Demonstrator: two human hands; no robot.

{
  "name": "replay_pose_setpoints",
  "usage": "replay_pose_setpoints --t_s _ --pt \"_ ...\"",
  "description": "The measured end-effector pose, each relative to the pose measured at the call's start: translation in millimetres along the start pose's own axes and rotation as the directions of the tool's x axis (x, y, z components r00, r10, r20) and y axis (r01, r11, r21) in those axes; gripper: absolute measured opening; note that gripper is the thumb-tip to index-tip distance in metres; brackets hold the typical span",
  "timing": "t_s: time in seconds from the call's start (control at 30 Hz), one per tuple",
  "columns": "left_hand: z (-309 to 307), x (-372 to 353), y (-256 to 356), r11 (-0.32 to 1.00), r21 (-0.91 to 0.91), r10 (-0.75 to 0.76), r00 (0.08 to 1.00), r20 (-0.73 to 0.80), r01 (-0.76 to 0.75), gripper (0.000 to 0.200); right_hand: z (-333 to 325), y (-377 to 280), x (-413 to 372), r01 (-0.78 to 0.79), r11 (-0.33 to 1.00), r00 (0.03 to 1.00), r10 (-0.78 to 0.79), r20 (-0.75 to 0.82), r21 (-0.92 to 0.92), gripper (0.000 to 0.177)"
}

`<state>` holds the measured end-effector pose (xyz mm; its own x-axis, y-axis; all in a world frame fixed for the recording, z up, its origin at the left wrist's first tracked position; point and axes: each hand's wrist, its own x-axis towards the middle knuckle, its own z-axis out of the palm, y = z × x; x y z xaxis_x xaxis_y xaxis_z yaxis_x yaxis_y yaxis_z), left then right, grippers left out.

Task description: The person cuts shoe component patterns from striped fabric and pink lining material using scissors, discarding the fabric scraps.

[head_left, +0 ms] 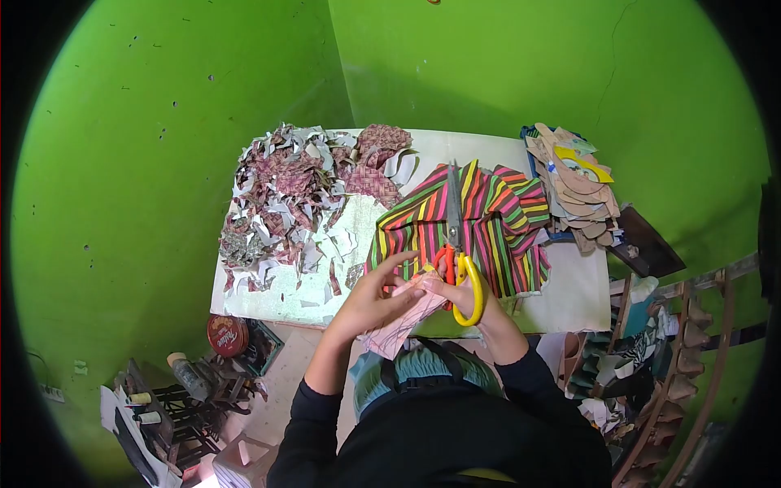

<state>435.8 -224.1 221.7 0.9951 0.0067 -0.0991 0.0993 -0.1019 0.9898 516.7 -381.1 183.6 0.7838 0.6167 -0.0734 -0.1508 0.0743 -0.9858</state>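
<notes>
My left hand (380, 294) is closed on a pink piece of patterned fabric (399, 332), which hangs down toward my lap at the table's near edge. In my right hand (491, 315) is a pair of scissors (454, 213) with one red and one yellow handle loop. Its long blades point away from me and overlap the striped cloth (504, 213) in this view. The fingertips of my right hand also meet the upper end of the pink piece. That striped cloth, in black, pink, yellow and green, lies rumpled beyond my hands.
Fabric and paper scraps (285, 187) cover the left of the white table (569, 301). Brown cardboard templates (573, 191) are stacked at the back right. A round red tin (227, 335) stands below the left edge. To the right is a rack (687, 358) with curved rails.
</notes>
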Motion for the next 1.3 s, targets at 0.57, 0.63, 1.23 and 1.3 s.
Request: replay_pose_setpoints --t_s 0.57,0.63,1.23,1.3 --pt "-15.0 -31.5 -12.7 0.890 -0.443 -0.137 0.990 -0.044 0.104 0.055 -29.7 13.4 4.5 0.119 0.978 0.961 -0.156 -0.229 -0.168 0.027" --pt "-14.3 -33.8 -10.1 0.890 -0.448 -0.136 0.988 -0.071 0.090 0.056 -32.1 16.5 6.6 0.183 0.968 0.951 -0.218 -0.219 -0.172 0.027" --pt "28.0 -20.8 -41.8 0.088 -0.970 0.019 0.974 -0.224 -0.225 0.048 -12.7 -6.9 12.7 0.364 0.927 0.853 -0.373 -0.366 -0.096 0.025" --pt "34.4 -13.3 -59.5 0.125 -0.970 -0.031 0.977 -0.212 -0.207 0.050 -9.1 -7.8 13.6 0.363 0.929 0.855 -0.365 -0.369 -0.079 0.024"
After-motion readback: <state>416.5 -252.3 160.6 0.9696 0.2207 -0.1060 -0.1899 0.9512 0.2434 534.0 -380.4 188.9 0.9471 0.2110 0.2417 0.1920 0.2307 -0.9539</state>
